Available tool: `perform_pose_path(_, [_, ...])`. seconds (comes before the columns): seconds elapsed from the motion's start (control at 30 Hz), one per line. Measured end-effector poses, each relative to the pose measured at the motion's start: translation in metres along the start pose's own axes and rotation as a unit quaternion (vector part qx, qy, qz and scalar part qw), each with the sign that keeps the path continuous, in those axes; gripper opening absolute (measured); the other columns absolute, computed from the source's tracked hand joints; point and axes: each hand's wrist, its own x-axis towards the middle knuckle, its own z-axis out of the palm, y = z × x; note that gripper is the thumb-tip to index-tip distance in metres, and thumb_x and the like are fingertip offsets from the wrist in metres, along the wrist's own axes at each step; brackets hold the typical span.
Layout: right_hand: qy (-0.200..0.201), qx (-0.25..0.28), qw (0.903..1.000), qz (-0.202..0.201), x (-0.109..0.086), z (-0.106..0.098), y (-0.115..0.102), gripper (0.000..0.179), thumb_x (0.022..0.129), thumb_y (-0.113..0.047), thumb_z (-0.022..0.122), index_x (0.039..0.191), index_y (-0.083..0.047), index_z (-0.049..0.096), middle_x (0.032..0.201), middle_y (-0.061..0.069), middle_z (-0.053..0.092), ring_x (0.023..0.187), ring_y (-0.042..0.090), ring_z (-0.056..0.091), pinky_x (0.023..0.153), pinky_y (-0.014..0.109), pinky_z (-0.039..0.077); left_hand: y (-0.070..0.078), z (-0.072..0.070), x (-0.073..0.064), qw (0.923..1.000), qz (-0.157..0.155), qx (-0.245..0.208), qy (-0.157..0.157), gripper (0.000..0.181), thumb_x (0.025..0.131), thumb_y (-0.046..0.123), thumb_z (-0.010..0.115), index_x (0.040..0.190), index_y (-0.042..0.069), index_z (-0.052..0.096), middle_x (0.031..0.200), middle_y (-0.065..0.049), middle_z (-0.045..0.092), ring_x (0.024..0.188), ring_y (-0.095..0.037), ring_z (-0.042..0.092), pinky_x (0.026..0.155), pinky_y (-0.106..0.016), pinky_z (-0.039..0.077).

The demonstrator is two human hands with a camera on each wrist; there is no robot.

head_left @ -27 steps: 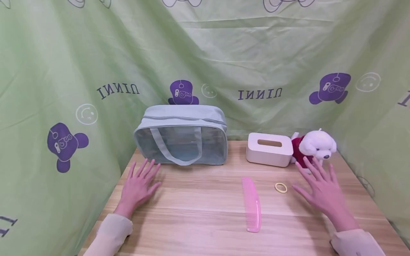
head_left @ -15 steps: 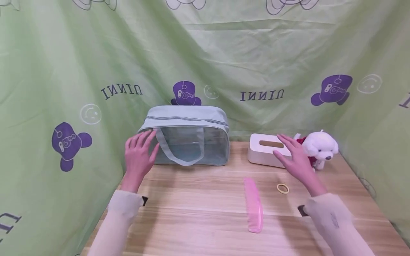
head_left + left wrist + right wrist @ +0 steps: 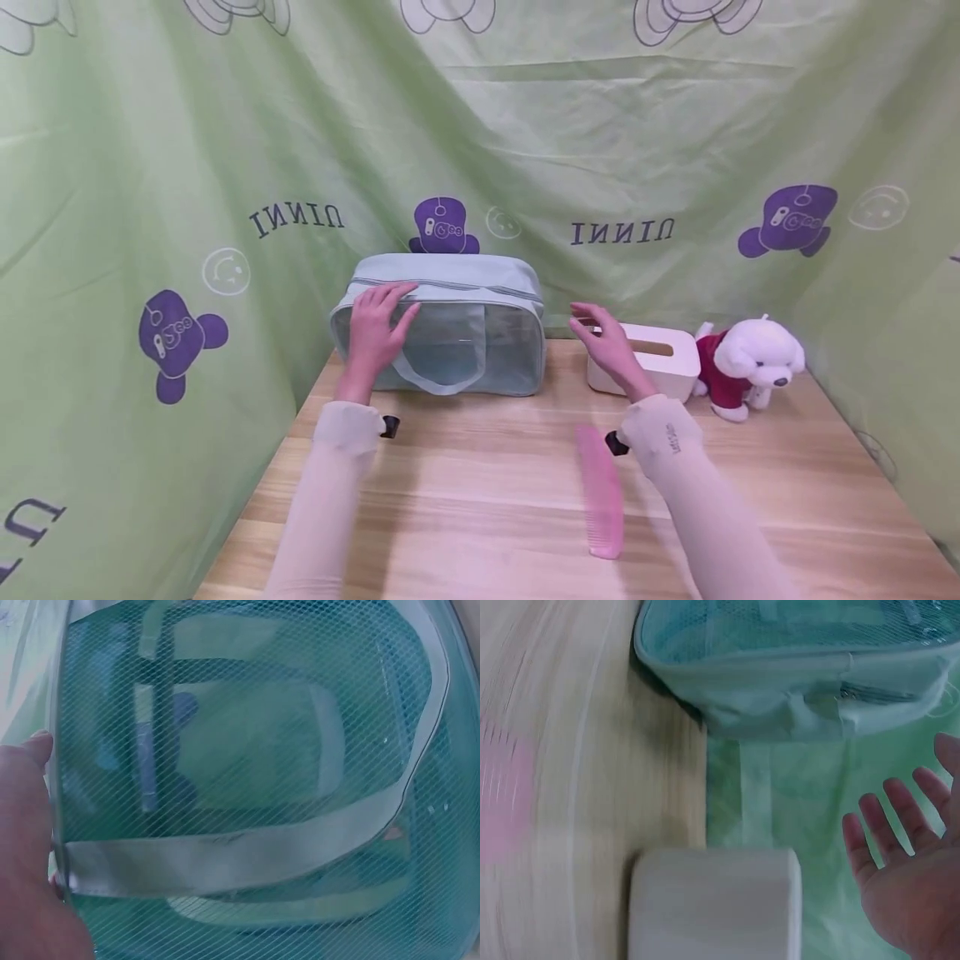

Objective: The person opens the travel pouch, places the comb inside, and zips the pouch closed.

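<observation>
A pale blue bag (image 3: pixel 450 333) with a see-through mesh front, a strap handle (image 3: pixel 225 859) and a zipper along its top stands at the back of the table. My left hand (image 3: pixel 371 333) is at the left of its front, fingers reaching up by the zipper edge. In the left wrist view, the left hand (image 3: pixel 30 855) lies along the bag's rim; whether it touches is hard to tell. My right hand (image 3: pixel 613 348) hovers between the bag and the tissue box (image 3: pixel 675 367), holding nothing. In the right wrist view, the right hand's fingers (image 3: pixel 881 825) are spread apart.
A pink comb (image 3: pixel 602 500) lies on the wooden table (image 3: pixel 480 517), partly beside my right sleeve. To the right of the tissue box sits a white plush dog (image 3: pixel 753 358) in a red top. A green printed curtain (image 3: pixel 675 150) surrounds the table at back and sides.
Both hands have lifted from the table and moved inward toward the bag. The right hand has passed over the tissue box. The yellow ring seen earlier is now hidden behind the right arm.
</observation>
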Motion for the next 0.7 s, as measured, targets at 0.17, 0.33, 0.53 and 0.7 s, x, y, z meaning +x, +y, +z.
perform_pose_path(0.17, [-0.005, 0.031, 0.9992, 0.026, 0.009, 0.032, 0.004, 0.046, 0.106, -0.024, 0.058, 0.148, -0.004, 0.052, 0.143, 0.022, 0.057, 0.133, 0.039, 0.054, 0.114, 0.052, 0.042, 0.002, 0.010, -0.001, 0.9994, 0.006, -0.009, 0.032, 0.027, 0.100, 0.026, 0.067, 0.125, 0.018, 0.073, 0.120, -0.011, 0.072, 0.114, -0.035, 0.060, 0.111, -0.057, 0.035])
perform_pose_path(0.33, [0.003, 0.053, 0.9979, 0.037, 0.014, 0.053, 0.004, 0.041, 0.107, -0.019, 0.057, 0.143, 0.001, 0.055, 0.139, 0.025, 0.059, 0.131, 0.039, 0.055, 0.115, 0.049, 0.042, 0.004, 0.015, -0.003, 0.9981, 0.018, -0.014, 0.057, 0.021, 0.100, 0.025, 0.068, 0.119, 0.020, 0.077, 0.111, -0.009, 0.075, 0.109, -0.033, 0.062, 0.111, -0.057, 0.035])
perform_pose_path(0.53, [0.035, 0.084, 0.9931, 0.073, 0.015, 0.066, 0.005, 0.038, 0.107, -0.013, 0.054, 0.141, 0.003, 0.055, 0.136, 0.025, 0.060, 0.124, 0.034, 0.057, 0.105, 0.039, 0.048, 0.003, 0.019, -0.006, 0.9974, 0.016, -0.018, 0.068, 0.020, 0.099, 0.024, 0.070, 0.117, 0.021, 0.078, 0.110, -0.008, 0.075, 0.108, -0.032, 0.062, 0.112, -0.057, 0.034])
perform_pose_path(0.7, [0.046, 0.108, 0.9895, 0.084, 0.015, 0.075, 0.004, 0.038, 0.107, -0.012, 0.055, 0.142, 0.003, 0.054, 0.134, 0.026, 0.060, 0.122, 0.032, 0.057, 0.098, 0.029, 0.047, 0.001, 0.019, -0.008, 0.9971, 0.011, -0.014, 0.074, 0.020, 0.099, 0.024, 0.069, 0.117, 0.021, 0.077, 0.110, -0.008, 0.075, 0.107, -0.033, 0.062, 0.111, -0.058, 0.034])
